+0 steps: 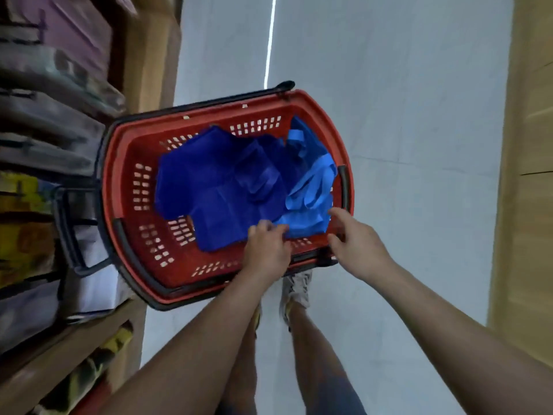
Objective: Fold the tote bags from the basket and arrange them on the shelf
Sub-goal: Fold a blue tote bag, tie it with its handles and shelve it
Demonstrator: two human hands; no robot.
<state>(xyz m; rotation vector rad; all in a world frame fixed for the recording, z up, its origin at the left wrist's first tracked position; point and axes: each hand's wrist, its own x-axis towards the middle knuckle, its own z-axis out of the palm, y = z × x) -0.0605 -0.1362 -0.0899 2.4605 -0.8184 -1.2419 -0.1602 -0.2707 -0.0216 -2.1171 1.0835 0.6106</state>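
Observation:
A red plastic basket [131,163] with black handles stands on the floor in front of me. Inside lie crumpled tote bags: a dark blue one [209,181] across the middle and a lighter blue one [311,199] with loose straps at the right. My left hand [266,250] reaches over the near rim and its curled fingers grip the near edge of the blue fabric where the two bags meet. My right hand [356,244] hovers at the basket's near right corner, fingers spread and relaxed, just short of the lighter blue bag.
A wooden shelf unit [89,330] runs along the left, stacked with folded bags in purple, grey and yellow [51,121]. A pale floor [404,115] stretches ahead. Another wooden unit [526,175] stands at the right. My legs and shoes [294,289] are just behind the basket.

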